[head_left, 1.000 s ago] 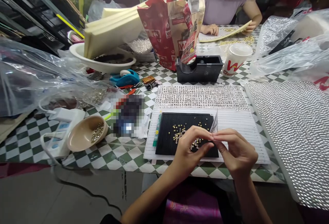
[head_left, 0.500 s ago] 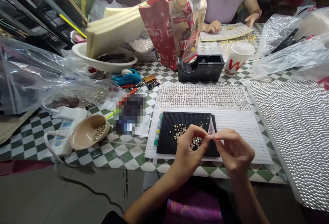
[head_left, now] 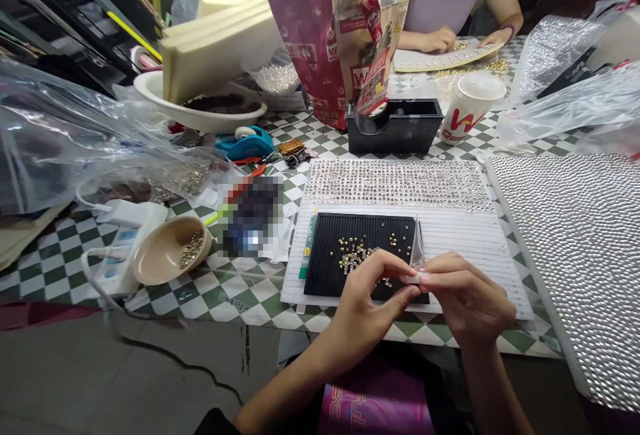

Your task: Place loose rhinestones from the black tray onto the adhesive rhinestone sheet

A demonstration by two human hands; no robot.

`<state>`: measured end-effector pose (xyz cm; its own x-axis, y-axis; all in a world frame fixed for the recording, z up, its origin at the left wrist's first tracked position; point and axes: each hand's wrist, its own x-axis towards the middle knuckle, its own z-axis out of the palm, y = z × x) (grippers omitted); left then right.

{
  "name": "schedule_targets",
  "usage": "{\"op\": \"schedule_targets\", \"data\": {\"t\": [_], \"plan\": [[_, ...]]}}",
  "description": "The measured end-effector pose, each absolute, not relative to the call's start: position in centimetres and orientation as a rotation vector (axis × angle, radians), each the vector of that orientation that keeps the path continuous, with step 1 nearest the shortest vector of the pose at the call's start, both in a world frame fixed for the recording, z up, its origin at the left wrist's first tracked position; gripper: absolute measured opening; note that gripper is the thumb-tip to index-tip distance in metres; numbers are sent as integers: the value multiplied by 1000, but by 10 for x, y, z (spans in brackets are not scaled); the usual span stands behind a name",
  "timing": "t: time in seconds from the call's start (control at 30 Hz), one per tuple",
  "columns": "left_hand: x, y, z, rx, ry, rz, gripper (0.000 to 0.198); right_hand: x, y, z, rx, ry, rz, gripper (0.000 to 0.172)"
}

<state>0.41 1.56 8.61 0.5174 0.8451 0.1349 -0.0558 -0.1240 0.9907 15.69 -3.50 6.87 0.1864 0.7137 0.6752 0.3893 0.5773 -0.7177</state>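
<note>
My left hand (head_left: pixel 373 298) and my right hand (head_left: pixel 470 298) meet fingertip to fingertip, both closed in a pinch. Between them stands a small pointed piece of clear plastic film (head_left: pixel 417 252), its tip upward; the fingers hide its lower end. Under the hands lies a black ridged tray (head_left: pixel 327 232) with loose gold and clear rhinestones (head_left: pixel 353 258) scattered over it. The tray rests on a white grooved board (head_left: pixel 470 242). Rows of set rhinestones (head_left: pixel 390 185) fill that board's far part. A green strip (head_left: pixel 306 255) shows at the tray's left edge.
A tan bowl (head_left: pixel 163 255) with stones sits left, beside a power strip (head_left: pixel 117 265). A black tape dispenser (head_left: pixel 415 130), paper bag (head_left: pixel 315 55) and white cup (head_left: pixel 467 115) stand behind. A stone-covered sheet (head_left: pixel 575 235) lies right. Another person's hands (head_left: pixel 440 40) work on a pale board opposite.
Both my hands have shifted slightly right and toward me, still pinching the film, which now looks narrower. More stones on the tray show. The other person's hand has moved along their board.
</note>
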Motion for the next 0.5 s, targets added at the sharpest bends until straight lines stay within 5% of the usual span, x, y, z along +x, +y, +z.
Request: {"op": "schedule_targets", "data": {"t": [0.2, 0.5], "plan": [[10, 14, 74, 1549, 694, 1103, 5, 148, -36, 67, -1063, -1330, 316, 34], [12, 14, 76, 1178, 797, 894, 19, 144, -33, 62, -1082, -1343, 223, 34]]}}
